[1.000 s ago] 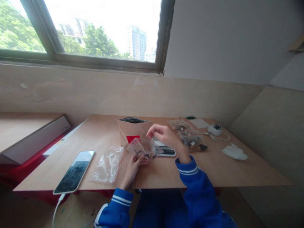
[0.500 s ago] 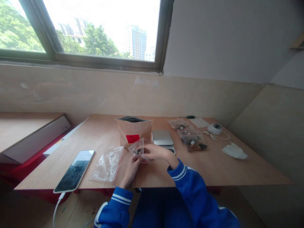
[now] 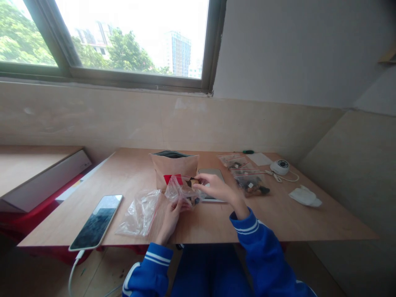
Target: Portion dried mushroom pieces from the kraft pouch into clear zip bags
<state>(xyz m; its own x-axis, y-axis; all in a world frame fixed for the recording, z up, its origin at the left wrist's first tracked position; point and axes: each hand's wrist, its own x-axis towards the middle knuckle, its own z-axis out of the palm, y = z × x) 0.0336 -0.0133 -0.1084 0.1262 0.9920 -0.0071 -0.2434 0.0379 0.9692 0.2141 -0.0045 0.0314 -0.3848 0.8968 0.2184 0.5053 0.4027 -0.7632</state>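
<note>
My left hand point(image 3: 172, 213) is closed on a small clear plastic bag point(image 3: 173, 190), with dark bits low inside it. Between the fingertips of my right hand point(image 3: 214, 186) is a small brown and black piece point(image 3: 193, 182), at the bag's right side; its exact kind is unclear. Just behind stands a brown paper pouch point(image 3: 158, 171) with a red label, its top gaping. The kitchen scale point(image 3: 210, 172), silver-topped, is partly hidden by my right hand. A larger clear plastic bag point(image 3: 139, 214) lies flat beside my left hand.
On the left is a phone point(image 3: 97, 222) with a cable plugged in. Several filled zip bags point(image 3: 249, 178) lie at the right, near a white camera-like dome point(image 3: 280, 166), a crumpled white tissue point(image 3: 305, 196), a paper sheet point(image 3: 259, 159) and a green-handled tool point(image 3: 248, 152).
My right hand has moved up and to the right from inside the small bag, and a brown and black piece now shows in its fingers. My left hand stays nearly in place.
</note>
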